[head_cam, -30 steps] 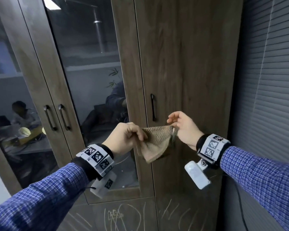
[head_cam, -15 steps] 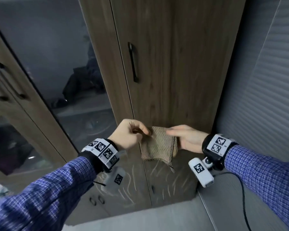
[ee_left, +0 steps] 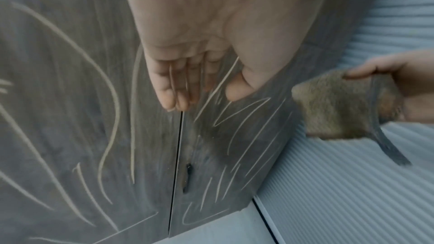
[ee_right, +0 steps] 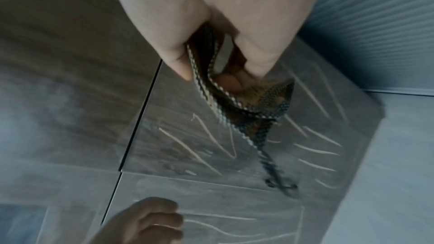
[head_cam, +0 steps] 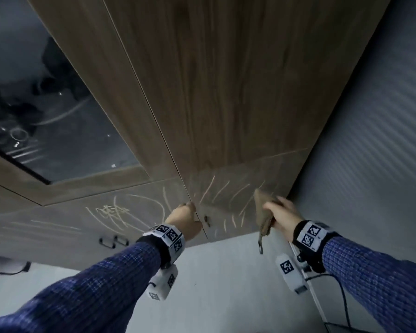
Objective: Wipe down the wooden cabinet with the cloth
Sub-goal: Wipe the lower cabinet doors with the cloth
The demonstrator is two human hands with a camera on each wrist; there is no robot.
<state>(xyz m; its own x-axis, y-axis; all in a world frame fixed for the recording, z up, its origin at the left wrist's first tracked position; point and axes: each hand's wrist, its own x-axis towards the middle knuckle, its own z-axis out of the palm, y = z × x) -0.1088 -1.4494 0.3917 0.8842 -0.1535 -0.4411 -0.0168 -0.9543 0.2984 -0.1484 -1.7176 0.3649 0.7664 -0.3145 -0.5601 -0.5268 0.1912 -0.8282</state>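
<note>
The wooden cabinet (head_cam: 226, 92) fills the head view; its lower doors (head_cam: 228, 198) carry pale scribbled lines. My right hand (head_cam: 271, 207) grips a folded tan cloth (head_cam: 262, 215) against the lower right door, near the cabinet's right edge. A dark trim strip of the cloth (ee_right: 258, 110) hangs below the right hand (ee_right: 223, 73). My left hand (head_cam: 189, 210) is at the seam between the lower doors, holding nothing. The left wrist view shows the left hand (ee_left: 202, 97) with loosely hanging fingers close to the marked wood, and the cloth (ee_left: 340, 108) off to its right.
A glass door (head_cam: 58, 116) takes up the cabinet's left part. A grey slatted wall (head_cam: 382, 140) meets the cabinet on the right. Pale floor (head_cam: 226, 284) lies below, with a black cable (head_cam: 341, 296) at right. Dark handles (head_cam: 113, 241) sit on the lower left doors.
Both hands have dropped from mid-door height to the scribbled lower doors. The left hand has let go of the cloth; only the right hand holds it now. The view has tilted down.
</note>
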